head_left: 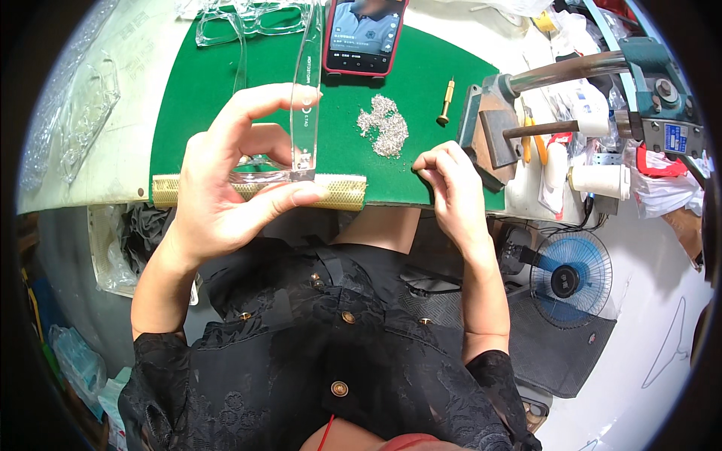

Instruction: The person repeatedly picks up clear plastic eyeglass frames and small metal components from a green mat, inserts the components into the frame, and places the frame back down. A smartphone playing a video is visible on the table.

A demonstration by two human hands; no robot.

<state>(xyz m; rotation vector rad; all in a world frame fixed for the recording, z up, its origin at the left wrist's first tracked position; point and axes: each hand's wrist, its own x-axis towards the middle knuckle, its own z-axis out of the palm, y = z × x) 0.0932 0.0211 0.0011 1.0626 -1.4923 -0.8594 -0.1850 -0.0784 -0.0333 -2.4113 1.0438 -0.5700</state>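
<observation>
Clear glasses (304, 113) gripped in my left hand (212, 180), right hand (456, 192) pinched, contents unclear, metal bits (391, 135) piled loose, so unfinished imo.

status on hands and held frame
Left hand holding clear eyeglass frame. Right hand curled beside silvery pile, grip unclear. Gold-coloured tool beyond, touching neither hand.

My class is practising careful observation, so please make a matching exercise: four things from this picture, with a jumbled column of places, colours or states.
1. Left hand
2. Phone
3. Screwdriver
4. Fan

A. Gold-coloured
B. Round and partly blue
C. Holding a clear eyeglass frame
D. In a red case

Pairs: 1-C, 2-D, 3-A, 4-B
</observation>
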